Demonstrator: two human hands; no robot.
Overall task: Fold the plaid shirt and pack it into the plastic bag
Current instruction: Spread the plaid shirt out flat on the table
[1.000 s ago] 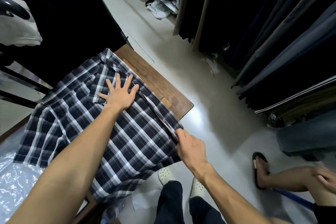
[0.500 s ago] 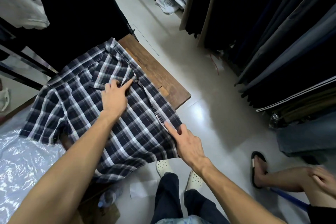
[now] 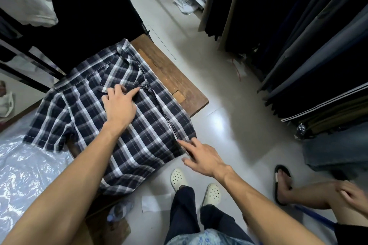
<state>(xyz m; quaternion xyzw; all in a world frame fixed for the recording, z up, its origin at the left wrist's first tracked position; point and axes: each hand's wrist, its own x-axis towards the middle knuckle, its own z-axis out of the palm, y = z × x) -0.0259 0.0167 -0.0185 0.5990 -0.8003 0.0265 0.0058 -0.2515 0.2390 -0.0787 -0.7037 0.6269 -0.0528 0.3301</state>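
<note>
One navy-and-white plaid cotton shirt (image 3: 111, 125), flat on brown wooden desk (image 3: 173, 77); left hand (image 3: 119, 105) presses collar, right hand (image 3: 201, 157) relaxed, grip empty, at hem: smooth placket straight before folding sleeves inward.

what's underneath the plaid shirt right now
The plaid shirt lies on a brown wooden table, bare along its right edge. The shirt's near hem hangs past the table. Its left sleeve reaches toward the plastic bag. The tabletop beneath the shirt is covered.
</note>
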